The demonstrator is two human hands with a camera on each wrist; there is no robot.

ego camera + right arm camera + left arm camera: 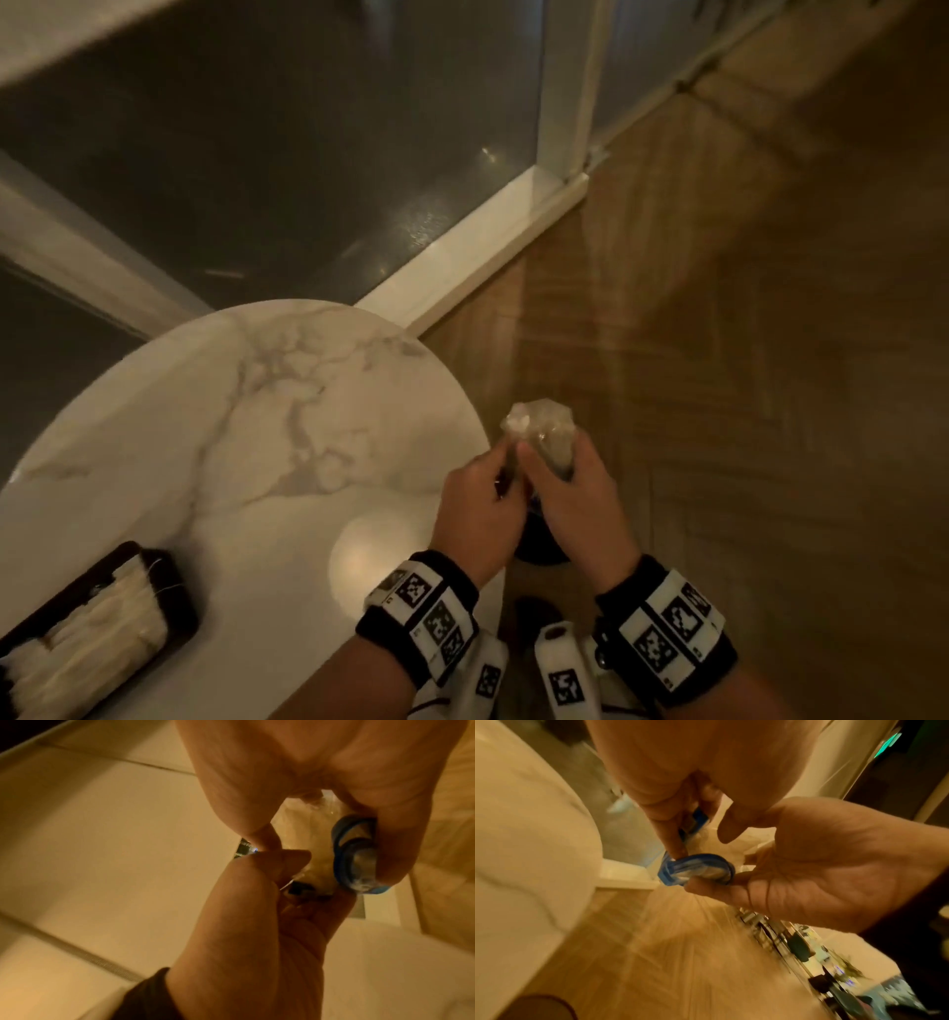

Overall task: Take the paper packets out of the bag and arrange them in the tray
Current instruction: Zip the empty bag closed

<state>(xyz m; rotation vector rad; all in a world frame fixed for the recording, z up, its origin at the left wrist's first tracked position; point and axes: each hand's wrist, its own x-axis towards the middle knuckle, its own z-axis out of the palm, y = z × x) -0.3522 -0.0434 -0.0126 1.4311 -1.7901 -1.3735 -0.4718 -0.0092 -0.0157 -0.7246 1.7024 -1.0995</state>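
Marble-patterned and round, the table (246, 437) fills the lower left of the head view, and at about eight o'clock on it sits a dark tray (177, 586) already filled with pale paper packets (97, 632) lying side by side. Just off the table's edge, at four o'clock from its centre, both hands meet over the wooden floor (744, 360): the left hand (477, 509) and the right hand (570, 509) close their fingers on a crumpled clear plastic bag (539, 426) that sticks up at twelve o'clock above the knuckles. Whether any packets are inside the bag cannot be told. Banded straps with black-and-white markers wrap both wrists. From the left wrist, the left hand (670, 780) comes down from twelve o'clock and pinches the bag's blue closure strip (698, 867), while the right hand (821, 872) enters from three o'clock with its fingers curled under the same blue strip; the bag's clear film (734, 845) bunches between them. From the right wrist, the right hand (295, 770) hangs from twelve o'clock, gripping the bag (308, 841) with the rolled blue strip (354, 858) pressed against its fingers, and the left hand (257, 923) rises from six o'clock, thumb and fingers pinching the film.
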